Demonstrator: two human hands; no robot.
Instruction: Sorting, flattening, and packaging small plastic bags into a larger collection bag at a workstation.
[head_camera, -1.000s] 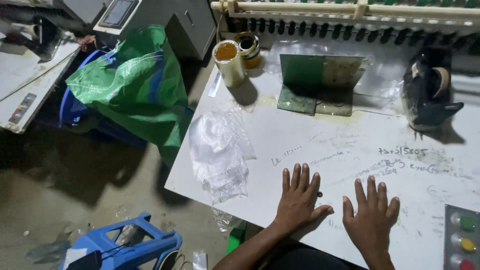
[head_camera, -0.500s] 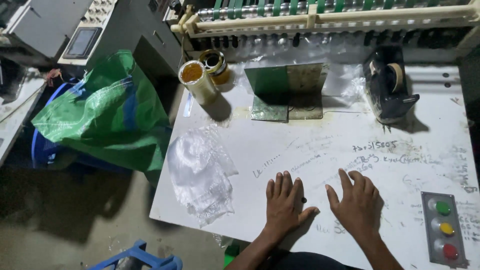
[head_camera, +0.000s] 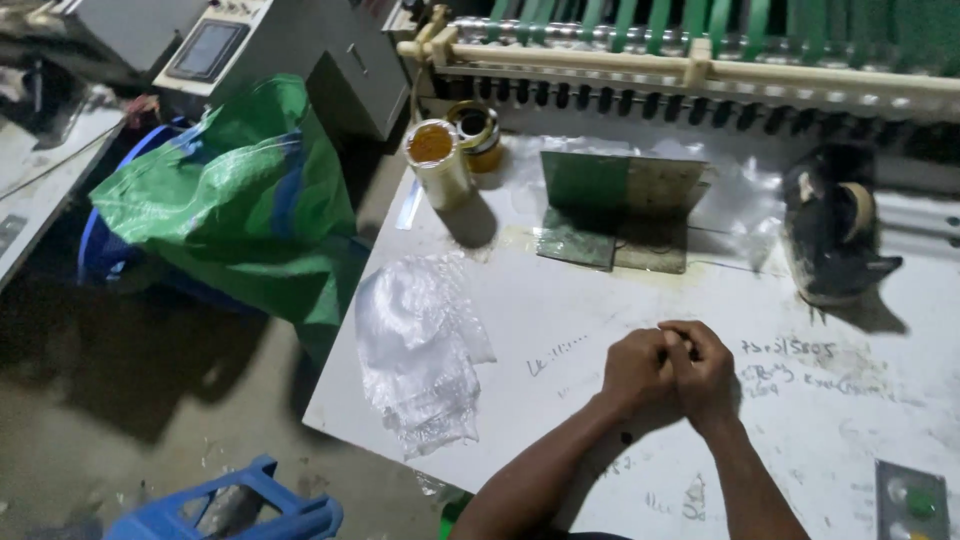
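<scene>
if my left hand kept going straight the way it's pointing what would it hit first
The left hand points rightward into the right hand, which it already touches, fingers bunched together. So it would meet that hand first; nothing else lies between them.

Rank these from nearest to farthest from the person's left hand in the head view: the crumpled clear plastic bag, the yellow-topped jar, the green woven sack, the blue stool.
From the left hand, clasped with the right hand on the white table:
1. Crumpled clear plastic bag, just to its left on the table.
2. Yellow-topped jar, far left corner of the table.
3. Green woven sack and blue stool, both off the table to the left; too close to call.
</scene>
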